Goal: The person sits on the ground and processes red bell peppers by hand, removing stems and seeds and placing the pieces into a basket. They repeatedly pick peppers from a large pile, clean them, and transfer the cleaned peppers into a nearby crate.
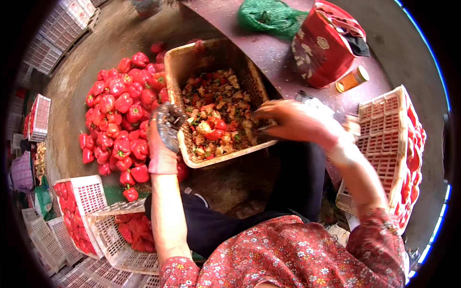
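Observation:
My left hand (164, 135), in a knit glove with a dark, dirty coating, is at the near left rim of a plastic crate (221, 160). Whether its curled fingers hold anything is not clear. Pepper cores and seed clumps (216, 104) cover the crate's bottom, with a piece of red pepper (216, 130) on top. Over the crate's right rim is my gloved right hand (284, 118), blurred, its fingers bent. I cannot tell whether something is in it. A large heap of red bell peppers (122, 115) lies on the floor left of the crate.
On a reddish table (259, 50) are a green mesh bag (270, 18), a red tote bag (324, 43) and a lidded jar (352, 79). A pepper-filled crate (381, 126) stands tilted at right. At lower left are a full crate (88, 194) and a tipped one (108, 241) containing peppers.

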The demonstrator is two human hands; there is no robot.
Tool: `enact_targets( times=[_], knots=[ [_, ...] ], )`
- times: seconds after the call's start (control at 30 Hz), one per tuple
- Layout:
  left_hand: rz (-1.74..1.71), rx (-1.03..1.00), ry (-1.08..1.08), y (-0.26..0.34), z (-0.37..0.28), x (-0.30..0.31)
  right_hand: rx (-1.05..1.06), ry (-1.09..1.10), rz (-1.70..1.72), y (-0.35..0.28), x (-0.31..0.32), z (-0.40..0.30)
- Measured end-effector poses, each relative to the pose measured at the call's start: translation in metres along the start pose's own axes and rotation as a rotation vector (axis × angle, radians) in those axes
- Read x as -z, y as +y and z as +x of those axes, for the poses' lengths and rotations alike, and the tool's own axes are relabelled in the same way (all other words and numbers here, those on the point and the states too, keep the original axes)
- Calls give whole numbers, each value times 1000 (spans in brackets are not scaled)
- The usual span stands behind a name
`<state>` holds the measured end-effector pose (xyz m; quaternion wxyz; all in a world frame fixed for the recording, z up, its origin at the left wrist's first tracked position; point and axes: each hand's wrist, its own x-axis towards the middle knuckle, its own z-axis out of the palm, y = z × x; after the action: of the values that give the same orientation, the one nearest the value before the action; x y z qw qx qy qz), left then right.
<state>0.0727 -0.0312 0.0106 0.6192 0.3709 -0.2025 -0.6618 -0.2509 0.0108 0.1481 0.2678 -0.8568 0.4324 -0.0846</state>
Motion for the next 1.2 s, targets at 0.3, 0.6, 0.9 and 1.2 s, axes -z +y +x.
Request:
enact_targets(
  times=[0.3,0.6,0.9,1.2],
  knots=[
    [38,118,102,7,-11,8,-800,46,94,108,-249,139],
    [152,146,68,1,-15,-15,-990,82,511,151,-291,158],
    [509,174,121,-29,2,-11,-843,224,853,101,-188,118],
    [1693,-129,-115,-63,-9,-47,-467,229,661,37,-130,97]
  ],
)
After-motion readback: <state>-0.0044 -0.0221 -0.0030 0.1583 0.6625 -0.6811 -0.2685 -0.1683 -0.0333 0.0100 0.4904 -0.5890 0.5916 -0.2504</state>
